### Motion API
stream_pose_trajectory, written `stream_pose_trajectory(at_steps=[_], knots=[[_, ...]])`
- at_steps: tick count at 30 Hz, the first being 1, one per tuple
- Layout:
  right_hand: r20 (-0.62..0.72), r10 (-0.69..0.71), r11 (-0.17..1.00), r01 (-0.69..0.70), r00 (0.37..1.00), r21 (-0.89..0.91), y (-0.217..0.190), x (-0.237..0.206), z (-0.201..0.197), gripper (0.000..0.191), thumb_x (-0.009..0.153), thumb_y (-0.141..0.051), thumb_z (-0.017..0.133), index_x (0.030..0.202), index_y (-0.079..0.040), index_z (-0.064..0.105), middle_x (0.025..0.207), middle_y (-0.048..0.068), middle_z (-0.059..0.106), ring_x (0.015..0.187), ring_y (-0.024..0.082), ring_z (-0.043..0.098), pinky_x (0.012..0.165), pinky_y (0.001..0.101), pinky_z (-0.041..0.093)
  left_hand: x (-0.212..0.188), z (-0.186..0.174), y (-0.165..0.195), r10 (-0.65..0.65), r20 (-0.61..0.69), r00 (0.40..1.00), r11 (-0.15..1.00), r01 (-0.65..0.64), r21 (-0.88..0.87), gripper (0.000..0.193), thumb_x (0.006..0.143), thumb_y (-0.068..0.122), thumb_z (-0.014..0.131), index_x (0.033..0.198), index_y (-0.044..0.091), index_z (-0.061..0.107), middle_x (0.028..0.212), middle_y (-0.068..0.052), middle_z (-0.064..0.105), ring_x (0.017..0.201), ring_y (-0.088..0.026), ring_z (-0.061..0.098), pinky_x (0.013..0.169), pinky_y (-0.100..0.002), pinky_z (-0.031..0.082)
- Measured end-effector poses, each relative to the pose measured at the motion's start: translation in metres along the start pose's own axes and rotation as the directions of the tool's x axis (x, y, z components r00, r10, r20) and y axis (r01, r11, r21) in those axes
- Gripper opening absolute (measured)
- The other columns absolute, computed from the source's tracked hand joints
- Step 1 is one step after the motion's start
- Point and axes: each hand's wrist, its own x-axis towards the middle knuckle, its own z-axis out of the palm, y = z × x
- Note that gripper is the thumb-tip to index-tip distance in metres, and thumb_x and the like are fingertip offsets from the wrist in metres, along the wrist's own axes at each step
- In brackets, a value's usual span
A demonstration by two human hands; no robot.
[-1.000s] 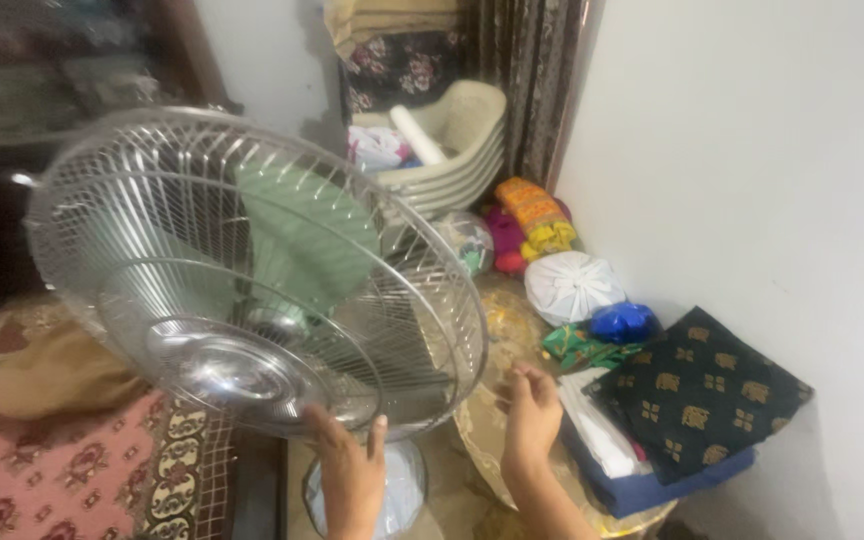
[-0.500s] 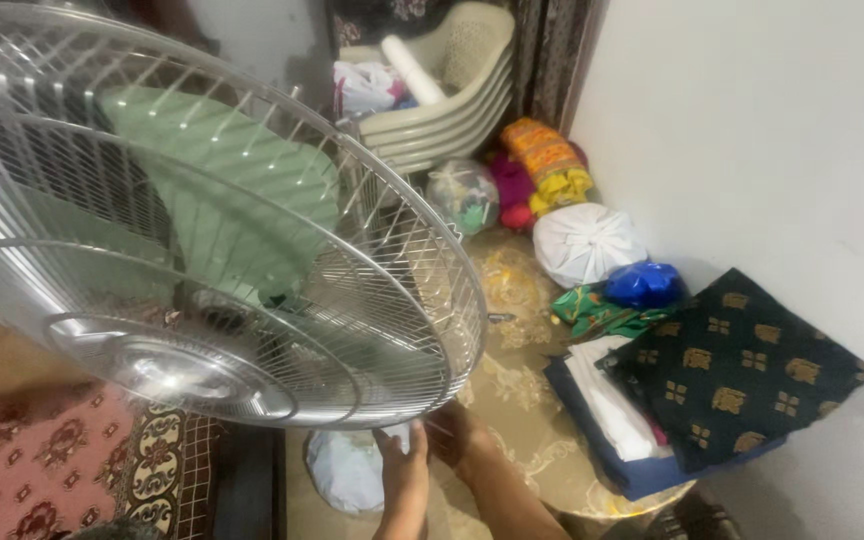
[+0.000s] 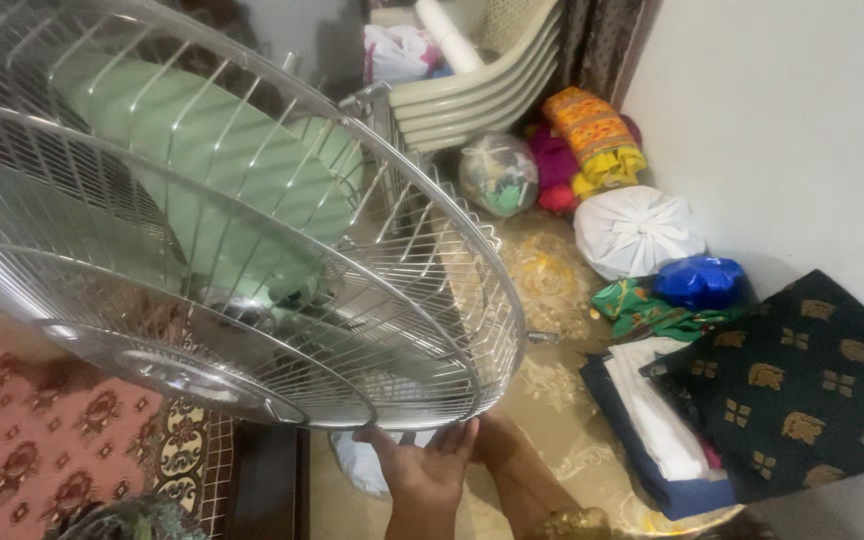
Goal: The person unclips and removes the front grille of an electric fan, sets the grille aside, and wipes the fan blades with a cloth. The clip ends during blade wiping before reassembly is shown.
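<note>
- Two hands are seen at the bottom rim of the fan guard (image 3: 252, 260), where a second ago they were spread apart below it; the guard now fills far more of the view and is tilted over toward the camera, so the work appears to have closed in on the lower rim
- The left hand (image 3: 422, 465) is pressed palm-up against the rim, fingers spread wide under the wires rather than wrapped round anything
- The right hand (image 3: 497, 445) has been drawn in just behind the left one and is mostly hidden; whether it is clasped on the rim cannot be told
- The green blades (image 3: 202, 190) are enclosed inside the guard, apart from both hands
- Little room is left on the right: folded cloths (image 3: 782, 400), a white bundle (image 3: 637, 230) and a blue bag (image 3: 700, 280) are piled along the wall (image 3: 782, 120), near the rim's edge
- Behind the guard, stacked chairs (image 3: 472, 85) stand close
- More room is offered on the left, over the red patterned rug (image 3: 42, 440)
</note>
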Motion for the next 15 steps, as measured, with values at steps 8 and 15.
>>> stream_pose_trajectory(at_steps=[8,15], knots=[[-0.012,-0.008,1.000,0.007,1.000,-0.004,0.005,0.002,-0.010,0.042,0.099,-0.041,0.055,0.125,-0.009,0.066,0.111,0.010,0.067,0.099,0.026,0.063,0.084,0.0416,0.053,-0.035,0.018,-0.002,0.132,0.064,0.989,0.986,-0.138,0.096,0.126,0.059,0.096,0.042,0.158,0.019,0.030,0.155,-0.018,0.040,0.137,-0.046,0.043,0.112,-0.062,0.035],[-0.019,-0.015,1.000,0.015,1.000,-0.007,0.003,0.007,-0.012,0.041,0.099,-0.039,0.056,0.125,-0.009,0.066,0.112,0.010,0.068,0.100,0.026,0.063,0.085,0.0418,0.054,-0.029,0.016,0.001,0.106,0.000,0.994,0.985,-0.105,0.139,0.127,0.053,0.100,0.038,0.156,0.025,0.031,0.156,-0.012,0.041,0.132,-0.043,0.047,0.105,-0.062,0.041]])
